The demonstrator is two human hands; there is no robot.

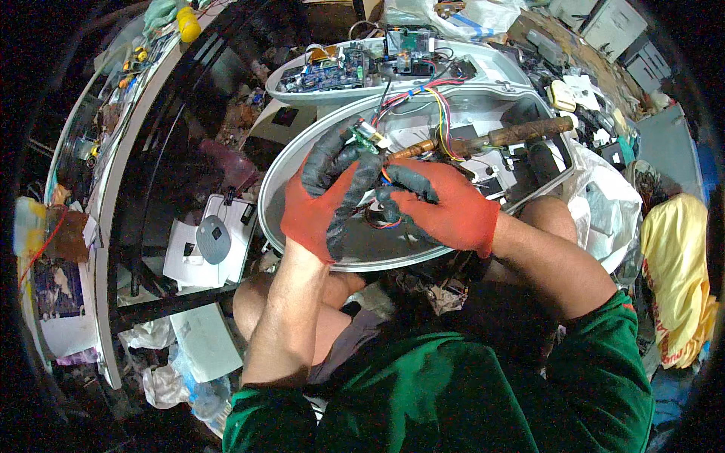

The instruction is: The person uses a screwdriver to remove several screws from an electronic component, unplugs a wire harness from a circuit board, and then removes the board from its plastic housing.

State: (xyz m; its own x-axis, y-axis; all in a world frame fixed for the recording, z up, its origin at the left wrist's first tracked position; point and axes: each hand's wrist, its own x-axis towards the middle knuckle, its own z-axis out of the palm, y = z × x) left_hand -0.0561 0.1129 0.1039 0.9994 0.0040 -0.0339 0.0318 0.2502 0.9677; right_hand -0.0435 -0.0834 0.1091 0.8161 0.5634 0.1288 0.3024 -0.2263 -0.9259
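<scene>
Between the gloved fingertips, part of the small green circuit board [365, 136] is hidden. Left hand [321, 198] pinches it from 7 o'clock; right hand [438, 202], curled, grips coloured wires [387, 217] hard to make out, at its 9 o'clock. Both rest over the grey oval housing [302, 219].

Left hand [323, 198] and right hand [442, 204]: knit cloth gloves, orange, with matt dark rubbery coating on palms and fingertips. Tool [491, 139]: worn, rough brown wooden handle with a dull coppery metal collar; small circuit board [365, 137]: green, with bright metal parts. Open appliance shell [317, 219]: smooth, pale grey plastic with slight sheen; wires [440, 113]: glossy coloured plastic insulation; sleeves [604, 377]: soft green cloth.
</scene>
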